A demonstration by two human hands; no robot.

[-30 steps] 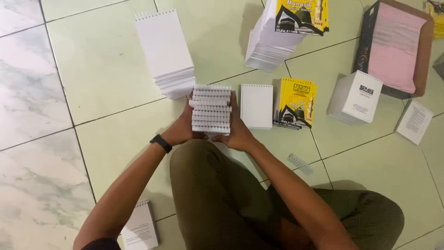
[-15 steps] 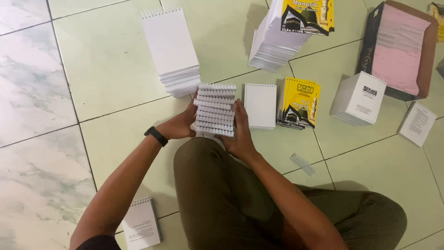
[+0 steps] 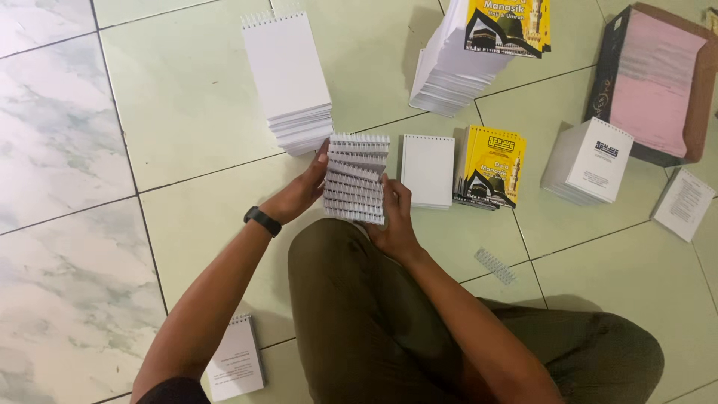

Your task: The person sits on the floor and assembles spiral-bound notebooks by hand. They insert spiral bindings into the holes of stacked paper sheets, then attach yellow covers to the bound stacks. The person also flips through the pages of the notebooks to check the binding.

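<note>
- Head view: the left hand (image 3: 303,191) reaches forward from the lower left with the forearm stretched out over the floor (image 3: 187,97); a black wristband (image 3: 262,221) sits on the wrist. Its fingers curl round the left edge of a bundle of spiral-bound notepads (image 3: 356,178), thumb near the top corner.
- The right hand (image 3: 395,221) comes up from the lower right along the bent knee in olive trousers (image 3: 374,322). It clasps the right edge and lower corner of the same bundle, fingers laid against the side.
- The bundle is held between both hands just above the knee, fanned so that the wire spines show as stepped rows. The exact number of pads in it cannot be told.
- One tall stack of blank white spiral pads (image 3: 288,78) stands just beyond the left hand, nearly touching the bundle's top left corner.
- One single white spiral pad (image 3: 427,170) lies flat just right of the bundle.
- One small pile of yellow-and-black booklets (image 3: 492,166) lies beside that pad.
- One taller stack of white sheets topped by a yellow-and-black cover (image 3: 479,52) stands at the top.
- One stack of white printed covers (image 3: 591,161) sits to the right; one loose white sheet (image 3: 684,203) lies beyond it.
- One dark box of pink sheets (image 3: 654,82) is at the upper right.
- One loose wire coil (image 3: 494,265) lies on the floor near the right forearm.
- One more spiral pad (image 3: 235,366) lies under the left elbow.
</note>
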